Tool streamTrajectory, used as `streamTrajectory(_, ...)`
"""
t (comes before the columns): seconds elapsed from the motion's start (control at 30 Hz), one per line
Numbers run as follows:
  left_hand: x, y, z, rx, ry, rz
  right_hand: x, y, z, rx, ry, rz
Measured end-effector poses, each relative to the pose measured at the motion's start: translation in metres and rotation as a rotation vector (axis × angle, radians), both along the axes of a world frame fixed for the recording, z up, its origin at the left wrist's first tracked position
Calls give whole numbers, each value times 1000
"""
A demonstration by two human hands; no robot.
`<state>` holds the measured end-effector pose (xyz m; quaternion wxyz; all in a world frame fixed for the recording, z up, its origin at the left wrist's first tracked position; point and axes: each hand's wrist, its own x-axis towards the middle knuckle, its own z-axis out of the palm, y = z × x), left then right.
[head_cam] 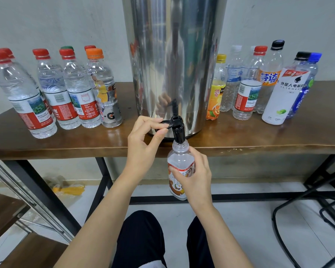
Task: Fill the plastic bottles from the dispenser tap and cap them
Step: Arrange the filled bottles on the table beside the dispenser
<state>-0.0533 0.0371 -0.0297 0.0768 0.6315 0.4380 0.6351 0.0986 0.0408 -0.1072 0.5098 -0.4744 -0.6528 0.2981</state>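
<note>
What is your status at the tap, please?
Left hand pinches tap lever. Right hand holds uncapped bottle under spout. Nothing in the way.

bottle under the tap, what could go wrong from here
The bottle is held below the table edge by the right hand alone; a slip off the tap spout would likely wet the floor. The left hand pinches the lever, and the level in clear plastic is hard to read, so it may overflow.
</note>
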Motion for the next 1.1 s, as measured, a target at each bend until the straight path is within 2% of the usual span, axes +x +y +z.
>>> streamTrajectory(1.1,1,0,-1,0,-14,-4,2,1,-6,-7,14,6)
